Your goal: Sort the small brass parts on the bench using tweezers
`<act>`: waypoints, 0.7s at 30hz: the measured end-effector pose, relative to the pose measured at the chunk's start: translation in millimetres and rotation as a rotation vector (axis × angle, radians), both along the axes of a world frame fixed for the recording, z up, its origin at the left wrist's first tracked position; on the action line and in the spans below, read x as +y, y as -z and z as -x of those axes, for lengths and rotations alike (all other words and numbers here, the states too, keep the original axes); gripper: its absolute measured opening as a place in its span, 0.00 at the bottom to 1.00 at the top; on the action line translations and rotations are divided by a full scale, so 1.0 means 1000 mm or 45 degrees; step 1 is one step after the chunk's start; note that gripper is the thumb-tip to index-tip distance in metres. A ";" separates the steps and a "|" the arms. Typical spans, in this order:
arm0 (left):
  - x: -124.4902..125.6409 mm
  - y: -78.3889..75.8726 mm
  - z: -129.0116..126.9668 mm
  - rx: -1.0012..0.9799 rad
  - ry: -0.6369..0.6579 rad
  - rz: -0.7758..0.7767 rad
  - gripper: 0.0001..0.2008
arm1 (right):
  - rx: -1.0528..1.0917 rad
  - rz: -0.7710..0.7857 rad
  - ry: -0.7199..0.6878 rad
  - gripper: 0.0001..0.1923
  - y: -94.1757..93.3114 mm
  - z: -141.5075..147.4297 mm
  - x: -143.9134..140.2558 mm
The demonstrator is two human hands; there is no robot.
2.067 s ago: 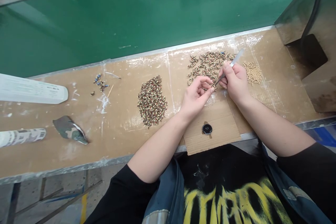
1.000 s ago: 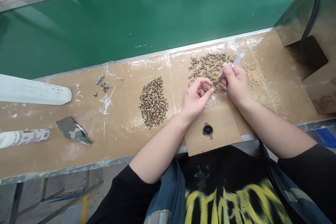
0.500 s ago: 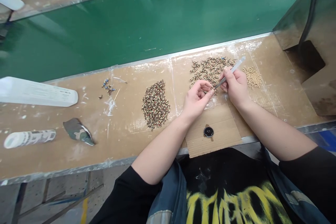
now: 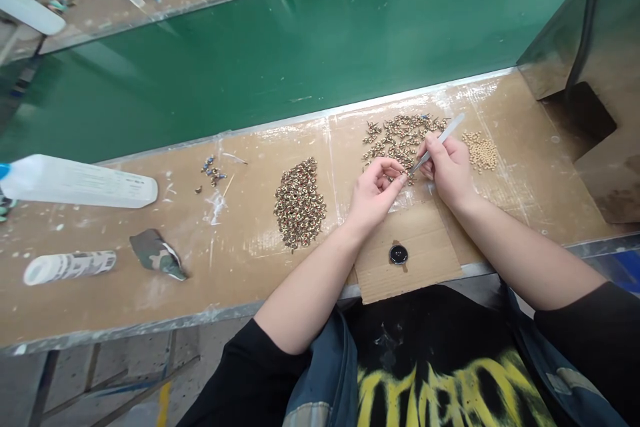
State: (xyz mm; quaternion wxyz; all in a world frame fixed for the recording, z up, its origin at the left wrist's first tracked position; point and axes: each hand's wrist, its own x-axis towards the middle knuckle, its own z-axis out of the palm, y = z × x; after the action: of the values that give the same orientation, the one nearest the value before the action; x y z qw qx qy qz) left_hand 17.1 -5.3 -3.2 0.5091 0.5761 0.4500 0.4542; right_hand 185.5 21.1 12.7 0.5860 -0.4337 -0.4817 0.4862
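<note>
My right hand (image 4: pixel 450 170) grips one pair of tweezers (image 4: pixel 437 143), tip meeting the small part pinched in my closed left hand (image 4: pixel 375 193). Three heaps lie on the tabletop (image 4: pixel 250 260): finished pieces (image 4: pixel 299 203), loose fittings (image 4: pixel 400 135), beads (image 4: pixel 480 150). One black cap (image 4: pixel 398 254) sits near the front edge; bare room lies leftward.

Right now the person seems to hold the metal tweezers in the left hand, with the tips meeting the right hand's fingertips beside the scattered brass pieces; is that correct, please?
Not quite: the hands are swapped. The head view shows the metal tweezers held in the right hand, with the tips meeting the fingertips of the left hand. That does happen beside the scattered brass pieces, as you said.
</note>
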 end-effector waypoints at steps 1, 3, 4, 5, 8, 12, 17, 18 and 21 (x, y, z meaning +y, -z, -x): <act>0.000 -0.001 0.000 0.000 -0.002 0.007 0.07 | -0.006 0.002 0.001 0.26 0.000 0.000 0.000; -0.001 -0.003 0.000 0.009 -0.006 0.021 0.07 | -0.027 0.007 -0.001 0.27 0.001 -0.001 0.000; -0.001 -0.004 0.000 0.020 -0.010 0.026 0.07 | -0.036 0.009 -0.003 0.27 0.001 -0.001 0.000; -0.001 -0.004 0.000 0.033 -0.013 0.029 0.07 | -0.042 0.010 -0.005 0.27 0.001 -0.001 0.000; 0.001 -0.001 0.002 0.084 -0.029 0.016 0.07 | -0.034 0.016 0.002 0.27 0.002 -0.001 0.000; 0.005 0.004 0.007 0.208 -0.073 -0.059 0.05 | 0.019 0.030 0.025 0.27 0.002 -0.002 0.001; 0.005 -0.001 0.013 0.581 -0.079 -0.282 0.08 | 0.028 0.015 0.062 0.28 0.008 -0.002 0.006; 0.004 -0.003 0.014 0.664 -0.058 -0.342 0.09 | 0.031 -0.007 0.079 0.28 0.010 -0.001 0.008; 0.002 -0.007 0.015 0.887 0.008 -0.465 0.12 | 0.044 -0.080 0.137 0.28 0.013 0.000 0.011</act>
State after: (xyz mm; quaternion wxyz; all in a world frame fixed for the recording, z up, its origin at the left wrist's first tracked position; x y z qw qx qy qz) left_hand 1.8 -3.7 3.9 0.2165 0.7782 0.5059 0.3026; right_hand 185.7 31.8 -0.4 0.6329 -0.4318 -0.4627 0.4460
